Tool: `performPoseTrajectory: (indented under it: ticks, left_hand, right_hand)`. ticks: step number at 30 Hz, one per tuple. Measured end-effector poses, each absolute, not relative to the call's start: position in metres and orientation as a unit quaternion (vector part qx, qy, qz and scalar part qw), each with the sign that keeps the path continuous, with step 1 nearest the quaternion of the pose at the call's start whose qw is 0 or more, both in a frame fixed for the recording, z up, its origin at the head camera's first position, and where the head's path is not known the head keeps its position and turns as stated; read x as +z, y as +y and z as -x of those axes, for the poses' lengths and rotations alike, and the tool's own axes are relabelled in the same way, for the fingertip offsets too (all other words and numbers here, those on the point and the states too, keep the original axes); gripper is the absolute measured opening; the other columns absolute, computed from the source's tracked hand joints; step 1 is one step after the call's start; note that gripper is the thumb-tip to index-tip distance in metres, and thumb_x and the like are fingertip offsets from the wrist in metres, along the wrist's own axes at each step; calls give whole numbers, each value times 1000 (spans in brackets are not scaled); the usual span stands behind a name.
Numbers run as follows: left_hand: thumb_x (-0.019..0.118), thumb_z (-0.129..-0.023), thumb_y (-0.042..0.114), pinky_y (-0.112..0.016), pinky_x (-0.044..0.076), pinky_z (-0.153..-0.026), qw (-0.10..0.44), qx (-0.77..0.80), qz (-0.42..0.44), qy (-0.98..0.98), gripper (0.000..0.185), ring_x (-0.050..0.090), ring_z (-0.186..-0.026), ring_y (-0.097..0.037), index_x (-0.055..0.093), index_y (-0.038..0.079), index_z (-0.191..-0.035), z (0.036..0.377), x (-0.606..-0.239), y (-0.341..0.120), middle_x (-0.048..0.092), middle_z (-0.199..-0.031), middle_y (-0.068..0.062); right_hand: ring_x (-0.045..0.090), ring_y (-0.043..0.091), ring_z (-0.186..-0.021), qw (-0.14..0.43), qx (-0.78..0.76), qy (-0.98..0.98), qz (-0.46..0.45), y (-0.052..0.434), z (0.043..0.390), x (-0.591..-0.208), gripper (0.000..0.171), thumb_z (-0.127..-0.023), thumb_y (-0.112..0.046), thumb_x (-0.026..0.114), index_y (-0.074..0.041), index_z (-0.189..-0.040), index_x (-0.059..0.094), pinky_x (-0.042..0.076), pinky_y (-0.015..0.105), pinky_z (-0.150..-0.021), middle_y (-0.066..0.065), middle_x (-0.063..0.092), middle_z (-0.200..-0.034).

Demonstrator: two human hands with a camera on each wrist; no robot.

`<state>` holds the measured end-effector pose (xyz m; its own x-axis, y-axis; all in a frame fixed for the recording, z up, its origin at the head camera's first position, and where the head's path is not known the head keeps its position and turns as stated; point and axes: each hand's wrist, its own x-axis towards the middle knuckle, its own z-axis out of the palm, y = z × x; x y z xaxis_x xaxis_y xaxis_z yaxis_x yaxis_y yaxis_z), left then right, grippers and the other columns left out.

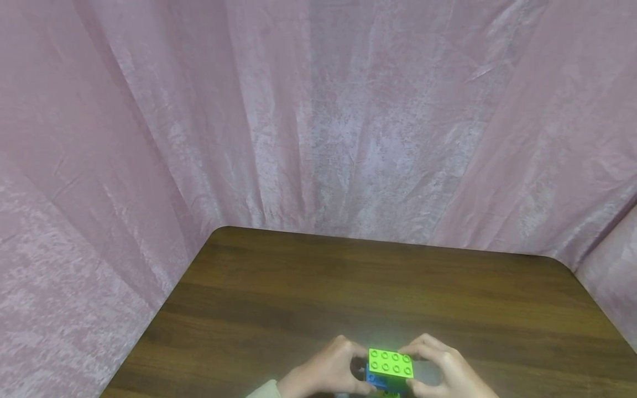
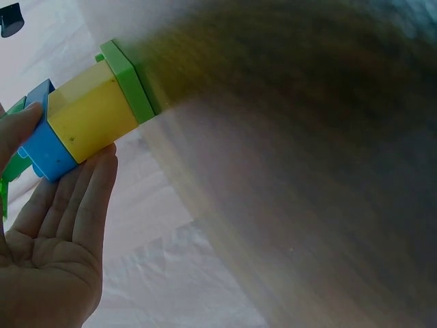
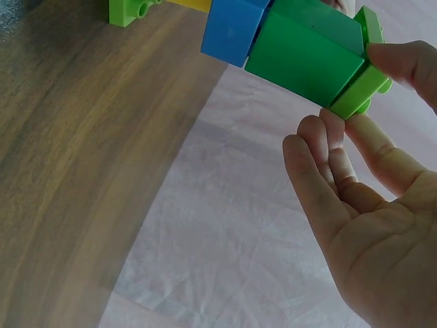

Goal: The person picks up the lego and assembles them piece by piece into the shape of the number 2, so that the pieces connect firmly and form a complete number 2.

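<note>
Right, both hands are on a block stack (image 1: 390,369) at the near edge of the wooden table (image 1: 318,287), low in the head view. The left hand (image 1: 325,371) comes in from one side, the right hand (image 1: 445,371) from the other, and the stack sits squeezed between them — held off the tabletop, as the wrist views show.

On top in the head view is a lime-green plate (image 1: 391,362) with two rows of four studs. Below it a blue brick (image 1: 374,378) peeks out on the left side.

From the left wrist, the left hand (image 2: 51,239) pinches the stack: thumb on the near side, fingers (image 2: 92,198) lying fairly straight under the yellow brick (image 2: 89,113) and the blue brick (image 2: 48,150). The yellow brick sits between the blue one and the lime-green plate (image 2: 130,78). The rest of this view is badly blurred — table edge and cloth only.

From the right wrist, the right hand (image 3: 362,205) pinches the other end: thumb on one side of a small lime-green piece (image 3: 362,85), fingertips (image 3: 334,126) touching it from below. That piece joins a dark green brick (image 3: 307,58), which butts against the blue brick (image 3: 232,27). The palm is open and relaxed.

Behind everything hangs pink crinkled cloth (image 1: 318,110), wrapping round the table on three sides.
</note>
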<state>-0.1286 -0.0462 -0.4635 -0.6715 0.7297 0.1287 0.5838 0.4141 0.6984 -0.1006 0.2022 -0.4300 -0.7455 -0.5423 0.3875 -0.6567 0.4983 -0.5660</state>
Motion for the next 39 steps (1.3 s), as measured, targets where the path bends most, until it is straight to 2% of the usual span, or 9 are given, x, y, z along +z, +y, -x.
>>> performPoseTrajectory:
  ticks: [10, 19, 26, 33, 39]
  left_hand:
    - [81, -76, 17, -1, 49, -65, 86, 368, -392, 839, 30, 63, -72, 9, 73, 10, -104, 128, -464, -47, 76, -90, 2]
    - [82, -75, 18, -1, 49, -65, 83, 362, -392, 842, 30, 64, -74, 9, 74, 9, -103, 129, -466, -45, 77, -91, 1]
    - [83, -75, 16, 0, 48, -64, 81, 364, -390, 842, 28, 63, -71, 10, 74, 9, -100, 130, -465, -42, 77, -88, 1]
    - [83, -74, 18, -1, 48, -64, 85, 357, -384, 847, 32, 60, -71, 10, 74, 10, -103, 129, -463, -43, 76, -91, 2]
    - [84, -73, 20, -1, 46, -63, 76, 345, -394, 848, 33, 58, -68, 10, 74, 10, -103, 130, -464, -43, 76, -89, 2]
  right_hand:
    - [59, -1, -92, 83, 375, -844, -375, 201, 103, -428, 40, -71, -6, 80, -16, -108, 69, 56, 20, -74, -13, 61, -96]
    - [59, -3, -92, 34, 367, -853, -369, 207, 104, -422, 35, -75, -10, 80, -12, -108, 70, 57, 23, -70, -13, 60, -95]
    - [58, -4, -88, 41, 351, -860, -368, 207, 105, -416, 33, -72, -8, 80, -13, -104, 72, 56, 22, -68, -15, 58, -91]
    - [55, -7, -89, -2, 342, -871, -352, 204, 105, -410, 31, -77, -12, 78, -14, -107, 71, 56, 21, -70, -15, 58, -94]
    - [56, -5, -87, -23, 331, -884, -329, 203, 104, -410, 30, -76, -13, 77, -18, -105, 69, 54, 20, -68, -14, 58, -96]
